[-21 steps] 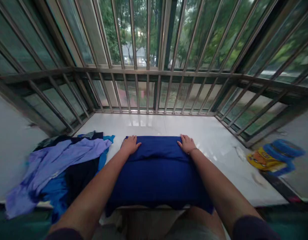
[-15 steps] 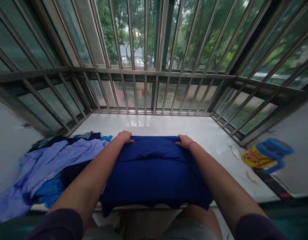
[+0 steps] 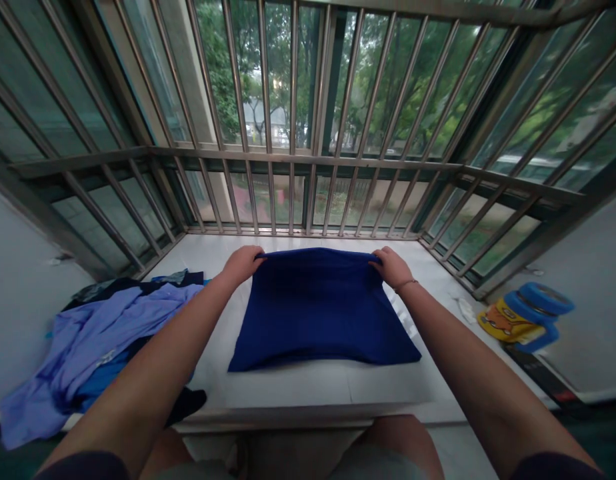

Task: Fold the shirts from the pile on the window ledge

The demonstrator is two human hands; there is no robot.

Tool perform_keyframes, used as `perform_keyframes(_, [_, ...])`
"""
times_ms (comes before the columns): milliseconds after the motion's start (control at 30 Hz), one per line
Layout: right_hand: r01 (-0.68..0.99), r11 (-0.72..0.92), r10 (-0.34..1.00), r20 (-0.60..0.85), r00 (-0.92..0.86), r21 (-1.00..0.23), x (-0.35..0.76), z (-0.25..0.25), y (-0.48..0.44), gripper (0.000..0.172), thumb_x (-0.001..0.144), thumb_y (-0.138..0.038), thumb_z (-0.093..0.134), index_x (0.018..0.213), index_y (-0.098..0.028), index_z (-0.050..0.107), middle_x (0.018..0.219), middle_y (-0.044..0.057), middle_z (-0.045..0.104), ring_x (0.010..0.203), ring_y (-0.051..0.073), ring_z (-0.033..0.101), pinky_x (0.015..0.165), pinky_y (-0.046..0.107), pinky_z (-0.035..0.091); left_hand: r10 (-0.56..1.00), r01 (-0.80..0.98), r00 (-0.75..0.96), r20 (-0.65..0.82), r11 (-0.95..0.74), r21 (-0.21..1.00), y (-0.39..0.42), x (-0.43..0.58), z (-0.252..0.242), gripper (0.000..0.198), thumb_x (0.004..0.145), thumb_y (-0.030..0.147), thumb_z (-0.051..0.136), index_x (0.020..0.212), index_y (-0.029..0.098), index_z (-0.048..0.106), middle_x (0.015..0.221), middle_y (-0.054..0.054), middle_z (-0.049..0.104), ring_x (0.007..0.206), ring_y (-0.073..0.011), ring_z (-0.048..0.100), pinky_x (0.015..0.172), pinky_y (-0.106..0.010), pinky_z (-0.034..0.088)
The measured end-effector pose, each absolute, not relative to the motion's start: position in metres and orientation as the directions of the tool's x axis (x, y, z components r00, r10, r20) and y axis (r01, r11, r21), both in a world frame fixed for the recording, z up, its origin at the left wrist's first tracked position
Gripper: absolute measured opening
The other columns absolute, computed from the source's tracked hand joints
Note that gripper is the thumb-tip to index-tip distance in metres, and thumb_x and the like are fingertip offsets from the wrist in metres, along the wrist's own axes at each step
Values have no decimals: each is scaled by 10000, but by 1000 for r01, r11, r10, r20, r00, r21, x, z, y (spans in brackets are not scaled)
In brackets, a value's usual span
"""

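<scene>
1. While the left hand (image 3: 243, 264) pinches the far left corner, the right hand (image 3: 392, 267) pinches the far right corner of the dark-blue cloth (image 3: 318, 313).
2. Cloth: sloping nearward from both hands over the white sill (image 3: 288, 390), long axis crosswise, neither hand closer.
3. Near edge: whether touching the sill, cannot tell.
4. Margins: sill showing before and behind; clothes pile (image 3: 121, 313) left, blue-and-yellow jug (image 3: 508, 323) well apart right.

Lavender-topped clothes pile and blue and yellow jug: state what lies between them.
The head view shows spread navy cloth held by left hand and right hand, both forearms, glossy white ledge, and small white object.
</scene>
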State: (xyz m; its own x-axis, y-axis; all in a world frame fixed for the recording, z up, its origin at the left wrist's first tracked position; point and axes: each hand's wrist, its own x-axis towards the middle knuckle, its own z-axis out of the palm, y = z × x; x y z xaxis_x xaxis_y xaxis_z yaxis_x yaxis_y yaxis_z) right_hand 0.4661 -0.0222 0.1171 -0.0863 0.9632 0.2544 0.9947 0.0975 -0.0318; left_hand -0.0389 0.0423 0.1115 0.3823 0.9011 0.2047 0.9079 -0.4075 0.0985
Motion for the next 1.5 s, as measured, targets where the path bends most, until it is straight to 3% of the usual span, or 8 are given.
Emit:
perform_keyframes(167, [947,270,914,356,-195,-174,495,69,-92,225,998,-209,589,1139,-216,764,1137,110,691,1045,256,669,980,367,541,816,823,507,279,-554,124,-38,-48,61,171,1012,245,629,1122,227,759,1095,-87,783,1057,-285,700,947,-411,523])
perform_keyframes(367, [951,270,959,130,-252,-151,505,-4,-175,548,809,14,526,1227,-247,766,1228,79,730,1128,241,683,1052,369,536,806,778,556,202,-590,214,-112,-60,-22,189,988,147,615,1074,246,750,1165,-84,757,1083,-264,717,992,-421,571])
perform_keyframes(567, [978,179,969,189,-157,-104,501,-19,-203,502,948,-31,466,1318,-211,752,1291,130,723,1148,257,681,1070,397,547,810,796,480,336,-564,222,-140,-64,-55,323,1035,226,550,1288,251,749,1458,-125,704,1327,-306,680,1143,-516,564])
perform_keyframes(867, [990,104,943,306,-130,98,510,-15,-213,470,977,-105,509,1319,-267,787,1287,135,733,1116,310,663,960,440,562,816,796,480,322,-559,230,-164,-71,-66,447,1065,257,474,1465,242,673,1617,-121,609,1421,-293,648,1237,-567,504])
perform_keyframes(1000, [994,90,968,230,-101,57,513,-14,-214,543,931,-46,494,1321,-281,791,1258,127,739,1138,305,669,1001,438,561,843,792,463,275,-532,300,-164,-79,-61,452,1049,233,470,1445,246,686,1620,-117,607,1441,-289,632,1264,-564,478])
perform_keyframes(1167, [999,42,932,360,-37,-5,493,-10,-198,482,1050,-210,447,1480,-155,659,1448,189,653,1369,330,586,1204,493,457,876,790,396,275,-478,384,-118,-67,-30,458,1055,192,395,1405,184,690,1473,-146,711,1380,-258,669,1238,-492,513])
perform_keyframes(1367, [994,85,956,288,-63,-67,416,-5,-134,599,1120,-410,390,1648,-136,467,1739,189,417,1628,361,336,1297,573,326,884,847,424,194,-464,261,-58,29,-4,519,1117,369,412,1554,154,592,1694,-169,511,1581,-319,469,1313,-564,374])
perform_keyframes(1500, [994,-23,994,100,34,-109,395,-8,-93,634,1130,-459,356,1711,-208,393,1814,123,286,1673,329,240,1332,578,237,943,920,324,79,-333,204,-40,52,-19,620,1118,493,407,1657,198,491,1768,-165,388,1645,-355,350,1331,-621,275])
